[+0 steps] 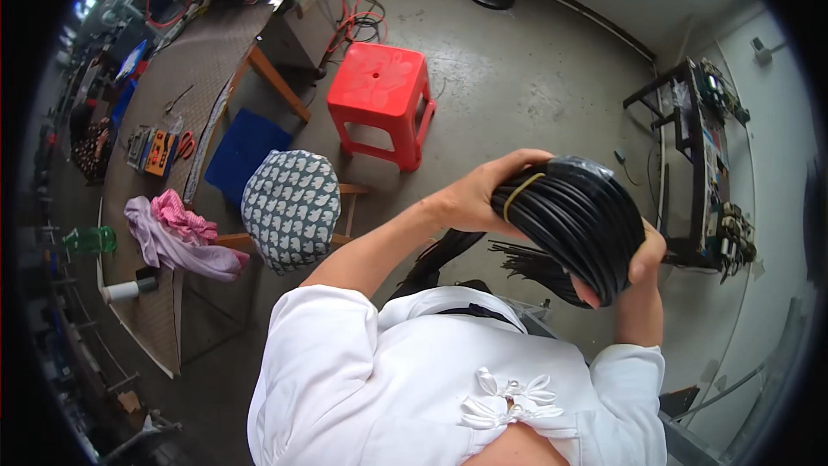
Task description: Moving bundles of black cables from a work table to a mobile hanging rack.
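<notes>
A thick coil of black cable (573, 216) is held up in front of my chest, with a yellow tie round its left part and clear film over its top. My left hand (487, 198) grips the coil's left side, its fingers going behind it. On the lower right, my right hand (645, 257) is closed round the coil, thumb on the outside and a fingertip showing at the lower edge. Below the coil hangs a bunch of black cable ends (539, 263), partly hidden by my arms and shirt.
A red plastic stool (377, 91) stands ahead on the grey floor. Left of it is a stool with a patterned cushion (291, 207), beside a worktable (194, 56) holding cloths (177, 233) and scissors (185, 145). A black rack (690, 155) stands along the right wall.
</notes>
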`<state>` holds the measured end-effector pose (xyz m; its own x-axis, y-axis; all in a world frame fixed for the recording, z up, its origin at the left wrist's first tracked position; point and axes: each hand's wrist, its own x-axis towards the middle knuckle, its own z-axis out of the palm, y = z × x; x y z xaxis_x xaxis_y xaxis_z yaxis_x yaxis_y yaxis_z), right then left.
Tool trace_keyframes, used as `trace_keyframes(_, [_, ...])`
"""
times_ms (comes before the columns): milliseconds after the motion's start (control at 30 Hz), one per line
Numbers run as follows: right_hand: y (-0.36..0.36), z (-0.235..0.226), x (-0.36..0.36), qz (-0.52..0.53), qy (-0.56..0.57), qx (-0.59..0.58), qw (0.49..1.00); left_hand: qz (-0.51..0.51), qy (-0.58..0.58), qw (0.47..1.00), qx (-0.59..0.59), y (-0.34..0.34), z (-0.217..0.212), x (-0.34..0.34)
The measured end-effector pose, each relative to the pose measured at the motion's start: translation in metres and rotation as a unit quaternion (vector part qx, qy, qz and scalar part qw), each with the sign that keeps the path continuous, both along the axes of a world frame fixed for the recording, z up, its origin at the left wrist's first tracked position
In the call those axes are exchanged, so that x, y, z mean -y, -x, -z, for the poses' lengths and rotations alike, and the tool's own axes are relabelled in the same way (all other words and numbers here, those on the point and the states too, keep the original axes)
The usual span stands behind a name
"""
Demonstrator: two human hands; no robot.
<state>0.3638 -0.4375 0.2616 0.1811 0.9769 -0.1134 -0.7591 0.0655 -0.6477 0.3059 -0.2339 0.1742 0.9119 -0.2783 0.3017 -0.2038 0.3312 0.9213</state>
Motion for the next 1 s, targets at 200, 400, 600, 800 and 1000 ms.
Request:
trace_keyframes(200, [-0.021,-0.019,-0.049,-0.182,-0.118,-0.004,0.976,-0.249,-0.029,0.963,0.101,-0.002,-0.036,-0.023])
trace_keyframes(400, [-0.028,-0.063,-0.173,-0.447,-0.262,-0.008,0.855,-0.406,-0.048,0.884,0.226,-0.025,-0.103,-0.089])
trace_keyframes(600, [-0.019,-0.113,-0.195,-0.258,-0.15,0.064,0.952,-0.379,-0.067,0.824,0.416,-0.035,-0.151,-0.155])
trace_keyframes(800, [-0.06,-0.087,-0.279,-0.315,-0.231,-0.042,0.92,-0.45,-0.24,0.784,0.353,-0.057,-0.146,-0.222])
trace_keyframes(1000, [-0.052,-0.064,-0.397,-0.227,-0.248,-0.093,0.937,-0.617,-0.431,0.642,0.147,-0.027,-0.122,-0.32])
